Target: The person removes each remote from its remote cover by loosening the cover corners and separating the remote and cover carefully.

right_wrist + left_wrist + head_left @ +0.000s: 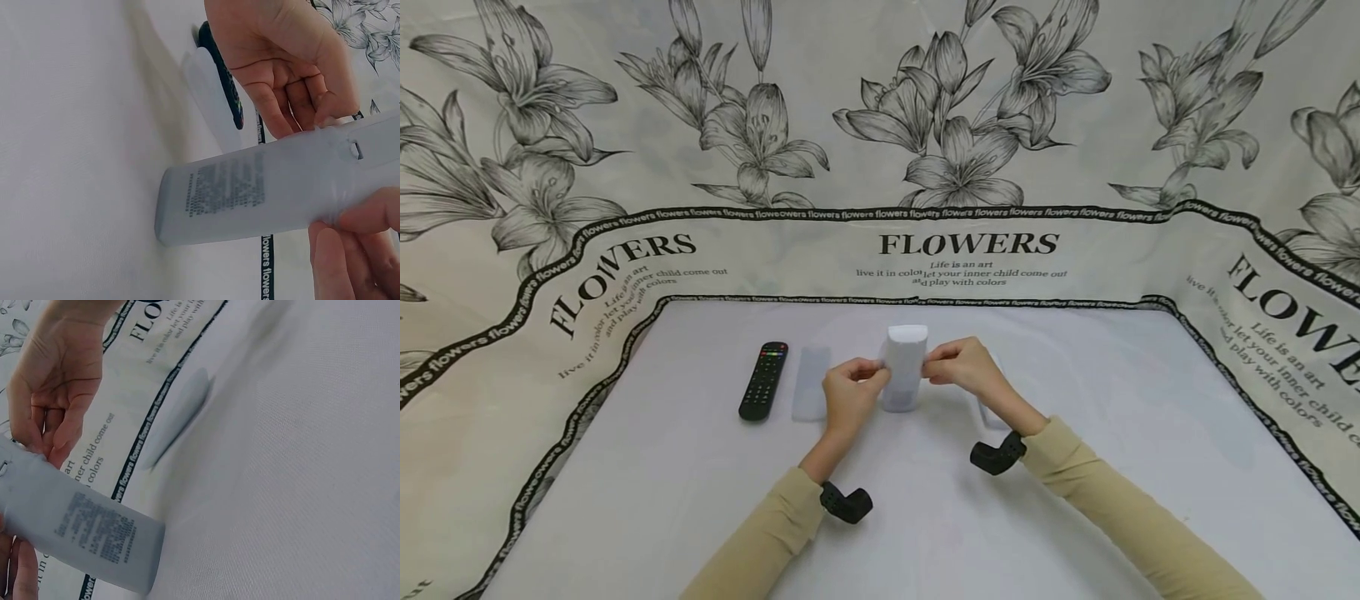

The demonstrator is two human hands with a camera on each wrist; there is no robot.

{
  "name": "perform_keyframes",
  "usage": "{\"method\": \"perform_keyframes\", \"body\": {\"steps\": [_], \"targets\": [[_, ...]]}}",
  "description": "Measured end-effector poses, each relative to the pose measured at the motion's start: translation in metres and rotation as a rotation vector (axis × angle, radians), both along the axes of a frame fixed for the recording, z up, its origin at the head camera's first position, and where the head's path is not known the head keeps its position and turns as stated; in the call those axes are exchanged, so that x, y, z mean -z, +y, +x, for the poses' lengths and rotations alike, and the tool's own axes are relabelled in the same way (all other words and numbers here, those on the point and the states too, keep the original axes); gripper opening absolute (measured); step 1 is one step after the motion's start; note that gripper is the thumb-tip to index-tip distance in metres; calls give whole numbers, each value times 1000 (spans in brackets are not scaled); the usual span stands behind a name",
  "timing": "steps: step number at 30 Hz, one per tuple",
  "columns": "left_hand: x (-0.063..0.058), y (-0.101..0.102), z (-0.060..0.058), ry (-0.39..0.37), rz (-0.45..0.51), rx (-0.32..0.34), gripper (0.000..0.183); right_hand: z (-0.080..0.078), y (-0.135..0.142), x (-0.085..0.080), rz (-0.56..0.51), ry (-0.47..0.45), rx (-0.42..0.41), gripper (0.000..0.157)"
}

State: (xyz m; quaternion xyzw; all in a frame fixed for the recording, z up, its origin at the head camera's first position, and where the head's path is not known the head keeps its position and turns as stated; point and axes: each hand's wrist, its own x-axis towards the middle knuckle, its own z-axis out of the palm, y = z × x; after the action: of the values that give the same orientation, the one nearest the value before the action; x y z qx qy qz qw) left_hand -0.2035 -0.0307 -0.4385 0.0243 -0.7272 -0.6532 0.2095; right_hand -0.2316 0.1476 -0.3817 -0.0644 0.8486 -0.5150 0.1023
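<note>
Right now, a white remote (pixel 907 343) stands up between two hands, with a cloudy cover (pixel 900 393) round its low part. The left hand (pixel 850 392) is on one side and the right hand (pixel 972 367) is on the other, both about halfway up. Each one has a small, tight pinch, thumb against bent fingers, with hardly any gap. They have hold of the cover's edge, where it crinkles a bit, so the white remote sits just between the two pinches. Its top pokes up above the fingers, and the rest hangs down below them to the table (pixel 925 533). I can't quite tell if the bottom touches. The side facing the person has small gray print (pixel 228 184), blurry through the cover, and a little slot (pixel 356 150) higher up, near the fingers. Just past the left hand, a pale flat piece (pixel 810 379) lies on the table, partly behind that hand. Next to it, farther left, is a black remote (pixel 763 381) with rows of buttons, lying flat. Behind the right wrist lies a white thing (pixel 994 410), mostly hidden. Both arms have tan sleeves (pixel 1120 492) and a black wrist camera (pixel 997 454) each. At the back hangs a cloth (pixel 760 250) with big flowers and words.
</note>
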Motion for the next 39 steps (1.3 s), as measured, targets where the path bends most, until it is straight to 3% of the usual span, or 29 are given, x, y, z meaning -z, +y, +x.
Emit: {"method": "perform_keyframes", "body": {"steps": [13, 22, 39], "targets": [[1, -2, -2, 18, -11, -14, 4, -2, -4, 0, -4, -28, 32, 21], [3, -1, 2, -5, 3, 17, 4, 2, -1, 8, -24, 9, 27, 23], [5, 0, 2, 32, 4, -3, 8, 4, -2, 10, -61, 36, 16, 22]]}}
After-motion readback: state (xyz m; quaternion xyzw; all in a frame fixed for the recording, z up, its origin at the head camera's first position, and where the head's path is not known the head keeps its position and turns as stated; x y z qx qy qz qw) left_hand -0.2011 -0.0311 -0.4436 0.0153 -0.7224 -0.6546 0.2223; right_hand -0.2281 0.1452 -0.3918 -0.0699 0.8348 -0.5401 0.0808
